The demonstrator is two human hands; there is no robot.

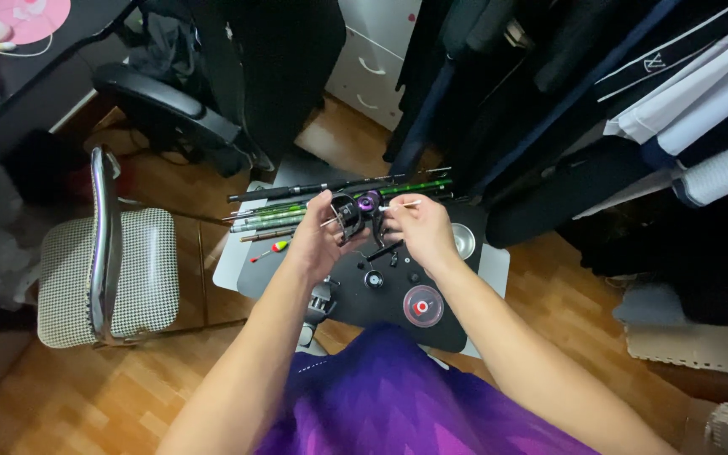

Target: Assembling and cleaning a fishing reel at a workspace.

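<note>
My left hand (318, 244) holds a black fishing reel (352, 212) with a purple knob, raised above a small table. A thin white swab stick sticks out beside my left thumb. My right hand (419, 229) pinches another thin white stick (404, 204) whose tip points at the reel. Both hands hover over a black mat (385, 291) on the table. On the mat lie small black reel parts (373, 279) and a round spool with a red centre (422, 305).
Green and black fishing rod sections (313, 202) and a red-yellow float (273, 249) lie at the table's far left. A small metal dish (463, 240) sits at right. A checked chair (99, 270) stands left; hanging clothes (600, 101) crowd the right. Wooden floor surrounds.
</note>
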